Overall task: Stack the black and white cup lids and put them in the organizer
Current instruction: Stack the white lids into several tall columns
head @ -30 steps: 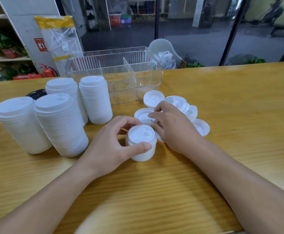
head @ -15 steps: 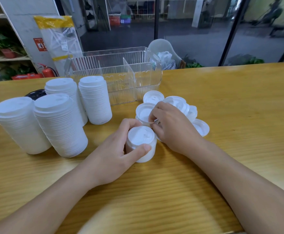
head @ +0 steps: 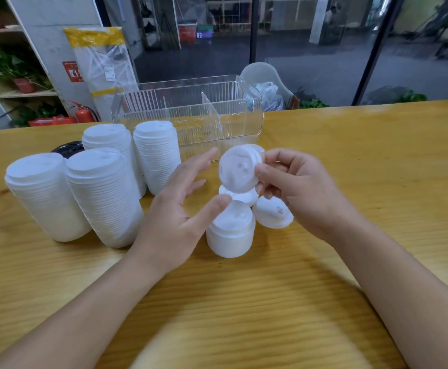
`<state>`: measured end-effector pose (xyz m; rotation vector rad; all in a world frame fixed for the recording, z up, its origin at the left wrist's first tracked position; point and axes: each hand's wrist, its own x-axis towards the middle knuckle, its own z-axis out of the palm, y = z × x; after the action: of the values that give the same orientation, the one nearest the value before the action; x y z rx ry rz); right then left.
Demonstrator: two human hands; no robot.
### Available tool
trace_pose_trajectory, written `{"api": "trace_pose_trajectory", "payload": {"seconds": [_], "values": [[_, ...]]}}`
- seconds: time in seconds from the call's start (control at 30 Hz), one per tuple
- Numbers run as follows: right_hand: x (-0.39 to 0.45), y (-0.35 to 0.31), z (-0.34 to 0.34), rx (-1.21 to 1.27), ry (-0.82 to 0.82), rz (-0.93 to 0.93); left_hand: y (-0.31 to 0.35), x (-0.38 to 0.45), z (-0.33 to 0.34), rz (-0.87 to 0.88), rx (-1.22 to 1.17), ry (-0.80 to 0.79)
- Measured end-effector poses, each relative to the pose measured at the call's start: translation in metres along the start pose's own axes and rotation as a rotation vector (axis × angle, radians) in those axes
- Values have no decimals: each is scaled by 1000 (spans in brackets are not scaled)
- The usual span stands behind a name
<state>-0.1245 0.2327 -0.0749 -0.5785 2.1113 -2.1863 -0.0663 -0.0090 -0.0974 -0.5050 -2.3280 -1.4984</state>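
Head view, nearest me: a short stack of white plastic cup lids point(head: 229, 233) stands on the wooden table point(head: 244, 302), my left hand point(head: 175, 217) beside it with fingers spread, holding nothing. Just above, my right hand point(head: 297, 190) pinches one white round lid point(head: 237, 170) in curled fingers, with a few loose white lids point(head: 272, 213) lying under it. Left of these stand four tall white lid stacks point(head: 103, 193), a black lid point(head: 67, 150) half hidden behind. Farthest, the clear ribbed plastic organizer point(head: 191, 115) looks empty, so I judge the stacking nearly finished and the loading still ahead.
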Motion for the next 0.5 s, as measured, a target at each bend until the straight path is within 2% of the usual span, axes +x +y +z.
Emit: {"api": "trace_pose_trajectory", "payload": {"seconds": [0.13, 0.33, 0.43, 0.5], "values": [[-2, 1, 5, 130, -128, 104, 2, 0, 2, 17, 25, 28], [-4, 1, 7, 118, -216, 154, 3, 1, -1, 72, 160, 89], [-4, 0, 5, 79, -218, 139, 3, 1, -1, 66, 157, 96], [-3, -1, 0, -32, -150, 90, 2, 1, -4, 34, 107, 110]]}}
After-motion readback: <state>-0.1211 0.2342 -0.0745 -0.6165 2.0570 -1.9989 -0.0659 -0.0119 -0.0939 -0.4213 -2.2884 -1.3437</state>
